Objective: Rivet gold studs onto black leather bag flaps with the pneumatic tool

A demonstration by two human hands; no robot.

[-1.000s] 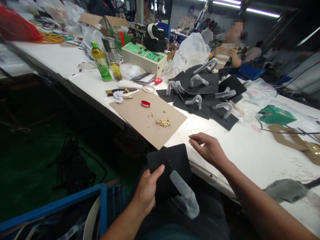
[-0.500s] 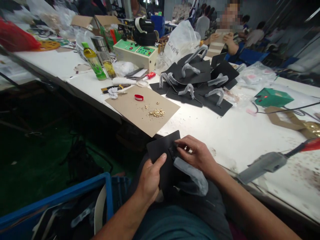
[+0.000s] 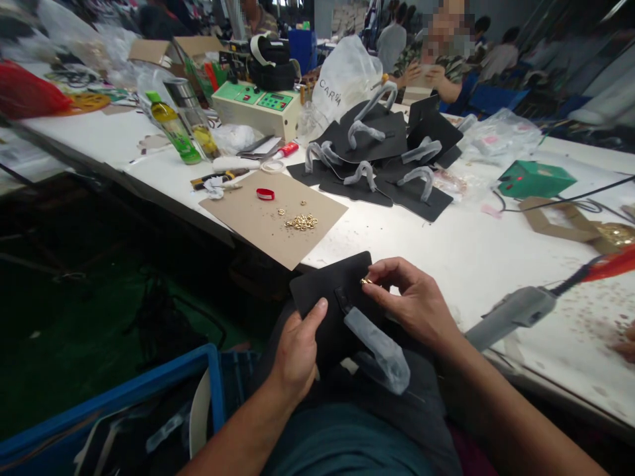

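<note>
My left hand (image 3: 299, 347) grips the left edge of a black panel (image 3: 322, 284), thumb on top, above my lap. A handle wrapped in clear plastic (image 3: 380, 347) is joined to the panel by a small black tab (image 3: 342, 299). Over the panel's right side, my right hand (image 3: 409, 297) pinches a small gold metal piece (image 3: 366, 281) between thumb and fingertips. More gold rings (image 3: 302, 223) lie heaped on a brown board (image 3: 278, 238) on the table, close to a red band (image 3: 265, 194).
Black panels with wrapped handles (image 3: 370, 152) are piled on the white table (image 3: 387, 238). Bottles (image 3: 176, 129), a green-topped machine (image 3: 258, 109), a green box (image 3: 536, 178) and a grey tool (image 3: 513, 317) surround the work area. A blue crate (image 3: 213, 390) stands lower left. Across the table sits a person (image 3: 436, 76).
My right hand has drawn back to the right from the black tab, and the gold piece in its fingers now shows. The camera view has shifted slightly.
</note>
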